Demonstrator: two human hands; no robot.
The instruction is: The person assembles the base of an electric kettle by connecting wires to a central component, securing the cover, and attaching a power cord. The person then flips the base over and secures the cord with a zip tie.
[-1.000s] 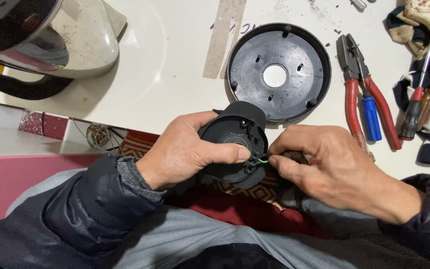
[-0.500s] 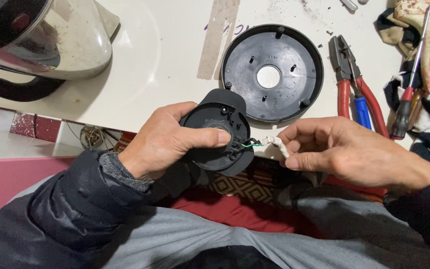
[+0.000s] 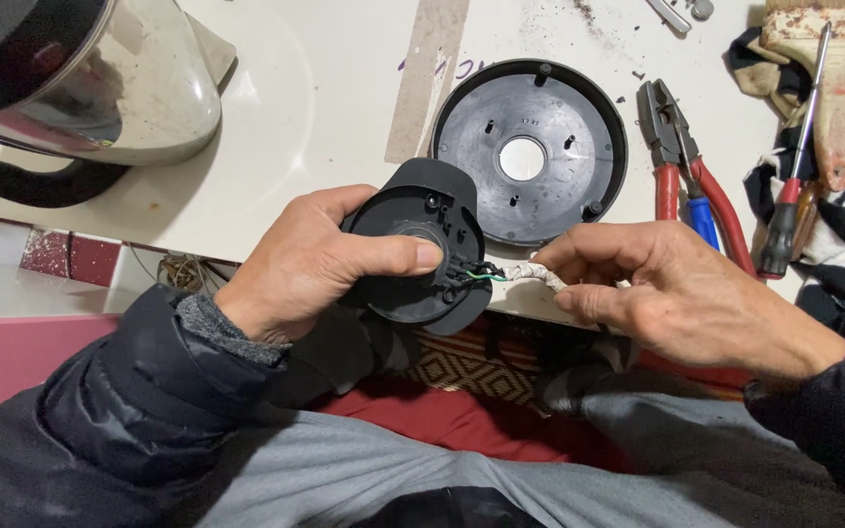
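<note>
Near table edge, above lap: left hand (image 3: pixel 315 264) gripping black round base part (image 3: pixel 422 244), fingers wrapping its rim, thumb pressing across face. Right hand (image 3: pixel 677 293) pinching white braided cord (image 3: pixel 530 274) between thumb and fingertips, just right of part; thin wires (image 3: pixel 476 276) joining cord to part. Farther on table: black disc cover (image 3: pixel 530 147), red-handled pliers (image 3: pixel 682 156), screwdriver (image 3: pixel 794 166), steel kettle (image 3: pixel 90 78) lying far left.

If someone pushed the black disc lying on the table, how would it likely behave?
The black disc looks like thin moulded plastic, so probably light and stiff. It lies flat on the table, so it would likely slide rather than roll or tip. Its hollow, ribbed face suggests it could crack if forced.
</note>
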